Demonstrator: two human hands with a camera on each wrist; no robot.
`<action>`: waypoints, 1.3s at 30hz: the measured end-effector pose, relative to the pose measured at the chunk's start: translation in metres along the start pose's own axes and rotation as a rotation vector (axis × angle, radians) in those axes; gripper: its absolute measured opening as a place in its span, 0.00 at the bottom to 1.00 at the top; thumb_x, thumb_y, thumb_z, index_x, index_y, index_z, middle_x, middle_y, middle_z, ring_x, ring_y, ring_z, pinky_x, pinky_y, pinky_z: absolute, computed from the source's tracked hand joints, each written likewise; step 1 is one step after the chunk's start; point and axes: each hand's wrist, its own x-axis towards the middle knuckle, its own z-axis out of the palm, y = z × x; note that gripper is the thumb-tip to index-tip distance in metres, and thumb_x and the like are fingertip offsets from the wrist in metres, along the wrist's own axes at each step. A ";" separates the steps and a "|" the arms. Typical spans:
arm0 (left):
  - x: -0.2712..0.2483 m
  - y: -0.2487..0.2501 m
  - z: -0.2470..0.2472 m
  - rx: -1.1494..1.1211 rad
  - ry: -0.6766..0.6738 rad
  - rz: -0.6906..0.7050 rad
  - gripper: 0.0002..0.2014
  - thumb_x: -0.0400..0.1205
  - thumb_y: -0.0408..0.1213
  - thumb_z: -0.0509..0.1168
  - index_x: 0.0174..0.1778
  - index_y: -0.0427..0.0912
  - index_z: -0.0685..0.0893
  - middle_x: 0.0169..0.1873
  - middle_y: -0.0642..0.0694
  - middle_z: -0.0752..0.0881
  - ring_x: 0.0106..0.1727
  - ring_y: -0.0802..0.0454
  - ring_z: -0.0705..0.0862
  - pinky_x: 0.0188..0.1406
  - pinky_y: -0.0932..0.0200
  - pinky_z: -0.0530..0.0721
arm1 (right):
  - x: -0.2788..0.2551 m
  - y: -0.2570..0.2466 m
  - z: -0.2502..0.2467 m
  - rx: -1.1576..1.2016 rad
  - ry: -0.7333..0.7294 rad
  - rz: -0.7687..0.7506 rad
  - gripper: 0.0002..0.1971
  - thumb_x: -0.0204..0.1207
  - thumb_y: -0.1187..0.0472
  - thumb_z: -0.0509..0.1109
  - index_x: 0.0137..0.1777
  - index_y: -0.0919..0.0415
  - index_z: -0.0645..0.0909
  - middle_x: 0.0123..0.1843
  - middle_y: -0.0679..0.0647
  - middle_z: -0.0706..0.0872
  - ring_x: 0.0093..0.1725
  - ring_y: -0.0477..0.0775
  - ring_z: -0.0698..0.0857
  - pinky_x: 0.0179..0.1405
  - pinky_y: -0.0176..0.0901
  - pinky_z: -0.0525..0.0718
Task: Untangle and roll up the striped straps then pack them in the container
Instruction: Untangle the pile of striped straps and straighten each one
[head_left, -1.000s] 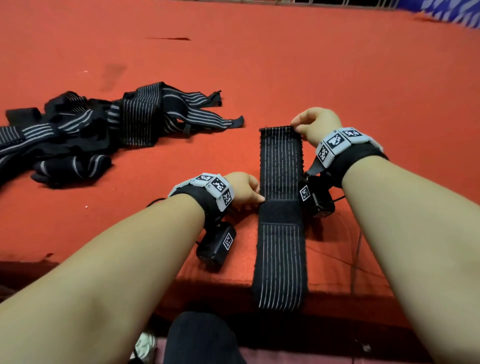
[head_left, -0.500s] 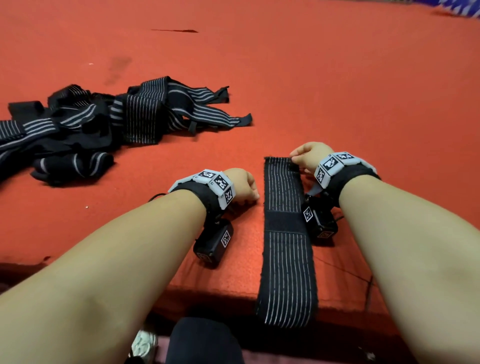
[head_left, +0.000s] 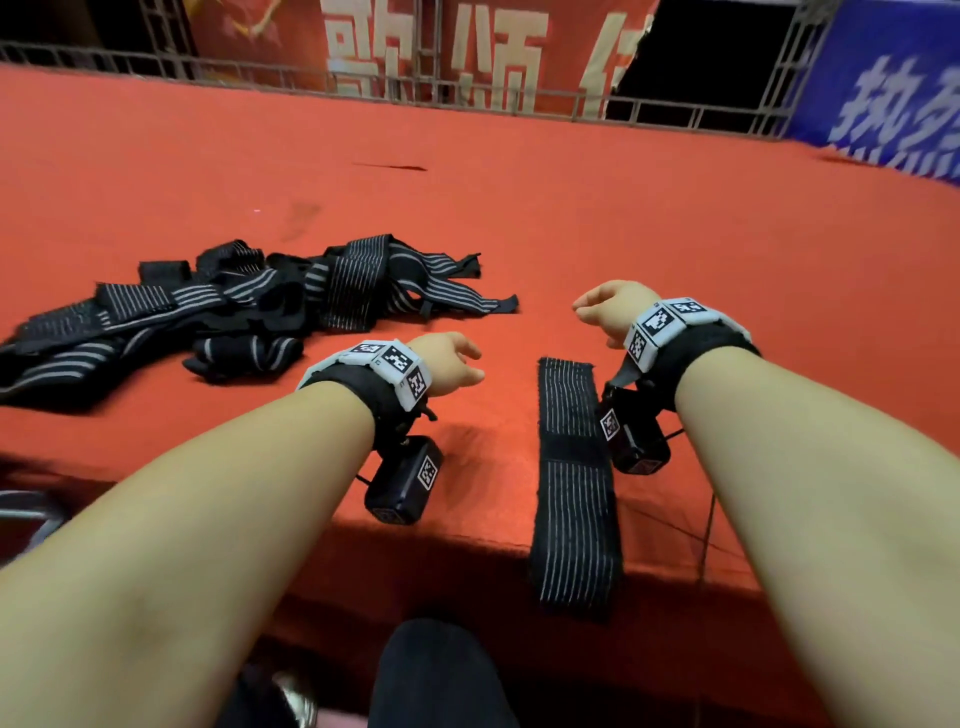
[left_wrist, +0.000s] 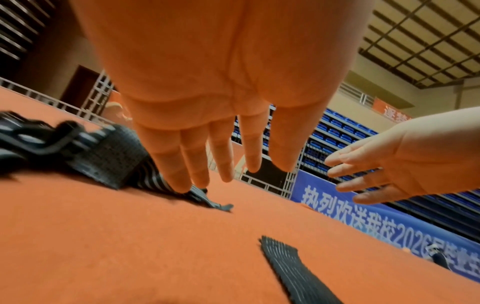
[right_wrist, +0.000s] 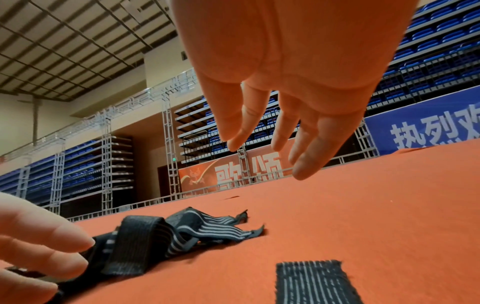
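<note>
Since the earlier frames, both hands have been lifted off the flat strap, whose far end had been pinched by the right hand while the left hand rested at its edge; the strap has also been drawn nearer to the person, so that more of it hangs over the front edge of the red table. At this moment nothing is held. In both wrist views the fingers are seen spread and nearly straight above the cloth, and neither hand is in contact with any strap. The single strap has been laid out straight and flat between the two forearms, probably so that it can be rolled from one end without twists being trapped in the coil. The tangled pile of straps lies well apart to the left, with its loose ends pointing towards the middle of the table; it seems to have been kept clear so that the straightened strap is not caught up again. The container named in the task is not seen in any view. It is judged that untangling of this one strap is finished and that rolling has not yet begun. Care may be needed, since the overhanging part could drag the strap off the edge.
</note>
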 end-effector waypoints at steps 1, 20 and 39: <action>-0.011 -0.004 -0.008 0.000 0.019 0.002 0.21 0.81 0.43 0.66 0.70 0.47 0.76 0.67 0.46 0.80 0.66 0.48 0.79 0.65 0.58 0.75 | -0.008 -0.008 -0.001 -0.005 0.000 -0.012 0.10 0.80 0.62 0.66 0.58 0.59 0.84 0.48 0.53 0.82 0.51 0.51 0.78 0.58 0.50 0.80; -0.165 -0.130 -0.129 0.070 0.307 -0.241 0.18 0.83 0.44 0.62 0.68 0.43 0.80 0.64 0.45 0.83 0.62 0.47 0.82 0.55 0.63 0.74 | -0.074 -0.172 0.089 0.049 -0.163 -0.237 0.05 0.81 0.61 0.66 0.53 0.53 0.82 0.48 0.54 0.81 0.42 0.51 0.78 0.26 0.37 0.81; 0.021 -0.222 -0.149 -0.002 0.246 -0.271 0.18 0.82 0.42 0.64 0.68 0.46 0.78 0.66 0.47 0.80 0.67 0.50 0.78 0.60 0.64 0.71 | 0.140 -0.169 0.221 0.454 -0.198 0.204 0.32 0.73 0.51 0.74 0.73 0.65 0.69 0.68 0.58 0.77 0.63 0.65 0.80 0.53 0.56 0.85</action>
